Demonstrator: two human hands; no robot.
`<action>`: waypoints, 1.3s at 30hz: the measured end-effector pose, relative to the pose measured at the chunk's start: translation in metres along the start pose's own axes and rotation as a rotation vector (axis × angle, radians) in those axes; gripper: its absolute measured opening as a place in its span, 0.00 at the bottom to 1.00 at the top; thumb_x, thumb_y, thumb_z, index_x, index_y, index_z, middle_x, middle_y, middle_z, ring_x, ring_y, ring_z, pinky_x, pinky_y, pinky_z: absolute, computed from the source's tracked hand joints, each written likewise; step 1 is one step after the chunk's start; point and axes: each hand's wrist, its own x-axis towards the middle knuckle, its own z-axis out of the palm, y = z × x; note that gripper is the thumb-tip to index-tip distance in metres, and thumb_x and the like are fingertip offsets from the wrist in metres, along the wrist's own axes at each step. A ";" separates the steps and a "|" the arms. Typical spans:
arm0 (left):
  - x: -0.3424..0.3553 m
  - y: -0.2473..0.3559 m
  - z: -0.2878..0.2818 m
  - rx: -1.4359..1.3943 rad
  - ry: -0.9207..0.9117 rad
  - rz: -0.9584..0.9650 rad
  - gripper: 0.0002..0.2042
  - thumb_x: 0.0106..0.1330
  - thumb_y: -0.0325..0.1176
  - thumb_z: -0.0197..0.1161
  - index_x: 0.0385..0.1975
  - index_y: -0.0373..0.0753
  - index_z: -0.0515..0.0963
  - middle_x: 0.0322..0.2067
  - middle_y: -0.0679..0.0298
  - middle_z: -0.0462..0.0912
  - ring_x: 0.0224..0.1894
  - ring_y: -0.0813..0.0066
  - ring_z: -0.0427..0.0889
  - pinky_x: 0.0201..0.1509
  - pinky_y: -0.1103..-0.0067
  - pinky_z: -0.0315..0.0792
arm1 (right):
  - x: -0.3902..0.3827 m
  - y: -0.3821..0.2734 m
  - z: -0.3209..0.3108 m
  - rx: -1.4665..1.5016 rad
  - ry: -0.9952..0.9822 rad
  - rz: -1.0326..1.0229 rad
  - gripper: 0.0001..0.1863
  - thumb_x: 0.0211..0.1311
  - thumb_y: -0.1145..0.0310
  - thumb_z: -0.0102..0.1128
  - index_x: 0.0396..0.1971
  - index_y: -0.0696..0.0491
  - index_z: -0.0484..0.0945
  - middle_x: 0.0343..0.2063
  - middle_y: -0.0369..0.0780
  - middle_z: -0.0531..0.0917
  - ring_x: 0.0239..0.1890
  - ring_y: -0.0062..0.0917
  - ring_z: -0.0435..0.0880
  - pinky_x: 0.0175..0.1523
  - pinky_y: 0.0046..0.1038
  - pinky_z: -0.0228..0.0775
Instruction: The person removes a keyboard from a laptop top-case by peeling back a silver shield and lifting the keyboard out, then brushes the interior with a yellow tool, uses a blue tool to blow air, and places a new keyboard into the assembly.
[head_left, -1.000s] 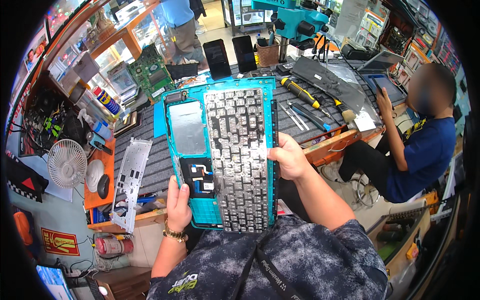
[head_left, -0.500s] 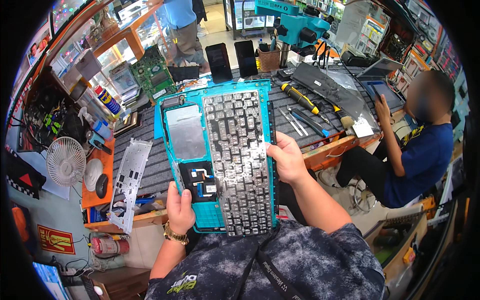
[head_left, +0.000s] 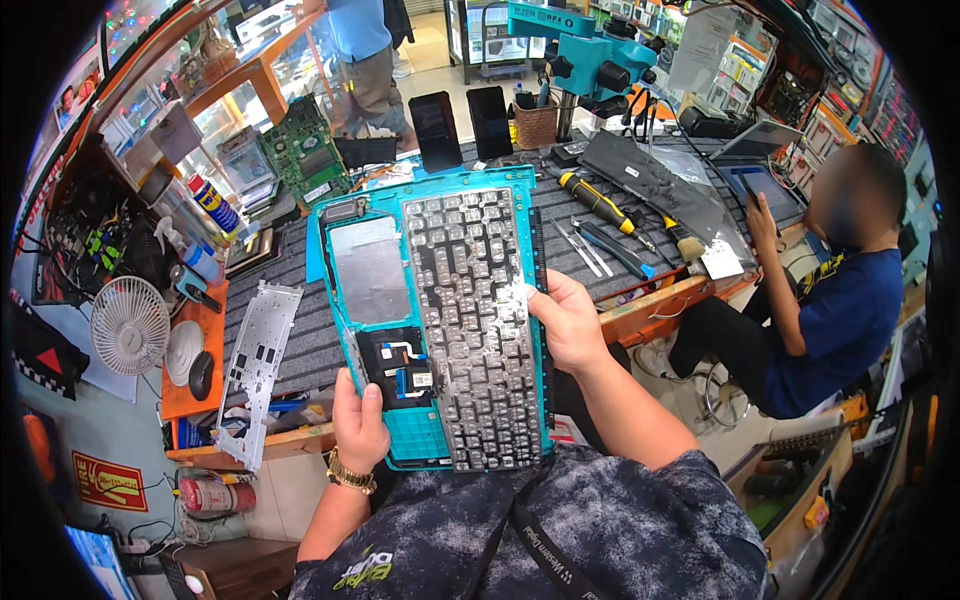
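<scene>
Between my hands is a teal laptop top case (head_left: pixel 412 440), turned so its long side runs toward me. The bare underside of a keyboard (head_left: pixel 478 330), dark with shiny patches, lies in it along the right. My left hand (head_left: pixel 360 420) grips the case's left edge near the touchpad opening, thumb on top. At the right edge my right hand (head_left: pixel 568 322) holds the case, its thumb pressed at the keyboard's border. The fingers of both hands are hidden beneath. A perforated silver metal plate (head_left: pixel 258 370) leans at the bench edge, left of the case.
On the grey ridged bench mat lie a yellow-black screwdriver (head_left: pixel 597 203), tweezers (head_left: pixel 583 248), a brush (head_left: pixel 687 243) and a black panel (head_left: pixel 655 180). Two dark phones (head_left: pixel 435 130) stand behind. A teal microscope (head_left: pixel 600 58) rises at the back; a seated person (head_left: pixel 835 300) is right.
My right thumb has shifted slightly left along the keyboard's border. The case has tilted a little, while my left hand keeps its grip.
</scene>
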 end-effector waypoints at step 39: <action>-0.002 0.001 -0.003 0.051 -0.021 -0.003 0.13 0.92 0.33 0.52 0.64 0.32 0.75 0.52 0.62 0.86 0.50 0.77 0.82 0.59 0.74 0.79 | 0.002 -0.024 0.007 -0.136 -0.064 -0.043 0.15 0.85 0.75 0.65 0.64 0.63 0.85 0.57 0.43 0.94 0.56 0.23 0.92 0.64 0.32 0.85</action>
